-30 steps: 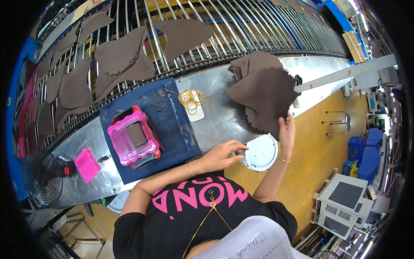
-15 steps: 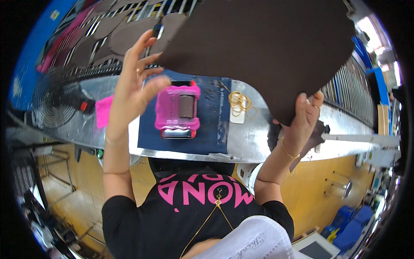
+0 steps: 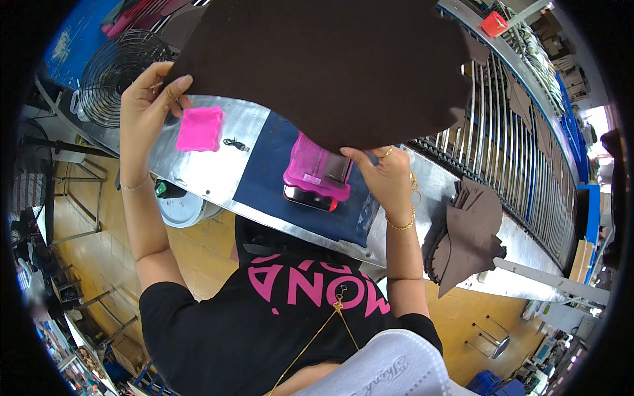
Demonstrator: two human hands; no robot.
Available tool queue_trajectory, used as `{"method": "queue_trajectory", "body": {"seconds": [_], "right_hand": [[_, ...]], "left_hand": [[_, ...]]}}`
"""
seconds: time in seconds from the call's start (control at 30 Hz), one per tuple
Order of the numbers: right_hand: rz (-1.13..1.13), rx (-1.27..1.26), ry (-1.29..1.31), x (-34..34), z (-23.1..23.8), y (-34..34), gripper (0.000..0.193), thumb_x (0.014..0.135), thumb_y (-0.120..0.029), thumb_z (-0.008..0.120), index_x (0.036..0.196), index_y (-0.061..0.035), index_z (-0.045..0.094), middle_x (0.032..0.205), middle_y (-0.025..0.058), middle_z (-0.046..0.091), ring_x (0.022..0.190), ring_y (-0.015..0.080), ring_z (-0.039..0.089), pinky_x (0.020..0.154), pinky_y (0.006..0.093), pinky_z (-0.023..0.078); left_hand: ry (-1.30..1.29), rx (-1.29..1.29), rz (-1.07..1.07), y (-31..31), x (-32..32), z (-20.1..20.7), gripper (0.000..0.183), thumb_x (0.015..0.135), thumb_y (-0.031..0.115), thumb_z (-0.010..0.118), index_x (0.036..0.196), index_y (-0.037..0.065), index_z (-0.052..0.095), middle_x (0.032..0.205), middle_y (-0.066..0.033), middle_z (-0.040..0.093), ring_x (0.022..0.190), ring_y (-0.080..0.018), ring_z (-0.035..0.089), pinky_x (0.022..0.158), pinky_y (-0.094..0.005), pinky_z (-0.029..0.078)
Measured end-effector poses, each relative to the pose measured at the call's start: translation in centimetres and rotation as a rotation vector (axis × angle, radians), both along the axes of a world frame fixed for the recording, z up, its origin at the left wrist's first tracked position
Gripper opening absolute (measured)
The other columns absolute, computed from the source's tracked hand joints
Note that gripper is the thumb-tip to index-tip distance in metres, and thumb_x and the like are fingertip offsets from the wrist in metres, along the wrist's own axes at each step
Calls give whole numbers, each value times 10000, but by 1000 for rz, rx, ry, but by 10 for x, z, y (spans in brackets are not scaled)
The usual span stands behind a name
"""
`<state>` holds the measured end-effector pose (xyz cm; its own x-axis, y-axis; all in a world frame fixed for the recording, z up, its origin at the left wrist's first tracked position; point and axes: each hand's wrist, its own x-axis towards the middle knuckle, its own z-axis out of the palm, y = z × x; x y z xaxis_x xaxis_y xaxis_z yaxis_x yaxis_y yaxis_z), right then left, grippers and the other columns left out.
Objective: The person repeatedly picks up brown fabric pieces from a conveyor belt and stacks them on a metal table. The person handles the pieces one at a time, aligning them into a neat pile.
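Observation:
A large dark brown sheet [image 3: 330, 66], leather-like and flat, hangs raised over the far side of the metal table. At its left corner my left hand [image 3: 146, 105] pinches the edge between thumb and fingers. My right hand [image 3: 386, 181] grips the lower edge, thumb on top and fingers behind. Just under that edge stands a pink-covered device [image 3: 314, 173] with a dark block on it, partly hidden by the sheet. It rests on a dark blue mat [image 3: 264, 178].
Several brown cut pieces [image 3: 469, 231] lie stacked at the table's right. A rack of metal bars [image 3: 502, 138] runs along the far right. A pink cloth [image 3: 199, 129], a small black cord [image 3: 234, 143] and a round fan guard [image 3: 122, 76] are at the left.
My left hand, fingers spread before, now pinches the sheet's left corner. The sheet and my right hand have shifted left in the picture, and the view has turned.

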<state>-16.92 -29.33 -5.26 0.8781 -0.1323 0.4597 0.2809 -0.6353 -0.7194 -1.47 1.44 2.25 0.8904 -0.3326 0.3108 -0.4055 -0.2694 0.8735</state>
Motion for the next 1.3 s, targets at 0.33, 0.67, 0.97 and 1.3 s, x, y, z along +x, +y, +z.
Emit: {"method": "queue_trajectory", "body": {"seconds": [0.33,0.67,0.97,1.3], "right_hand": [[-43,-268,1,-55,-10,-38,247,691,13,703,928,-55,686,799,100,655,725,283,599,667,367,471],[-546,196,367,-184,-32,-82,166,761,22,722,919,40,675,868,54,674,807,128,583,749,260,459],[-893,-105,85,-249,60,-127,130,904,-70,609,870,55,598,709,4,566,674,79,430,572,214,359],[-576,-973,202,-131,142,-142,191,832,-62,644,1021,-33,646,849,82,652,765,203,571,846,315,370]], "left_hand": [[231,266,-262,-19,-28,-41,107,866,30,608,902,-70,620,714,-48,592,579,-107,611,510,-252,482],[-397,430,-648,-125,-47,-48,85,741,133,702,794,67,700,814,-53,520,791,-232,566,628,-358,465],[-509,75,-934,-218,-57,-27,593,724,238,762,1261,122,540,1092,-117,511,993,-305,524,830,-383,457],[-511,248,-983,-279,-3,0,292,800,224,683,1003,17,648,753,-177,624,730,-350,625,675,-397,495]]}}
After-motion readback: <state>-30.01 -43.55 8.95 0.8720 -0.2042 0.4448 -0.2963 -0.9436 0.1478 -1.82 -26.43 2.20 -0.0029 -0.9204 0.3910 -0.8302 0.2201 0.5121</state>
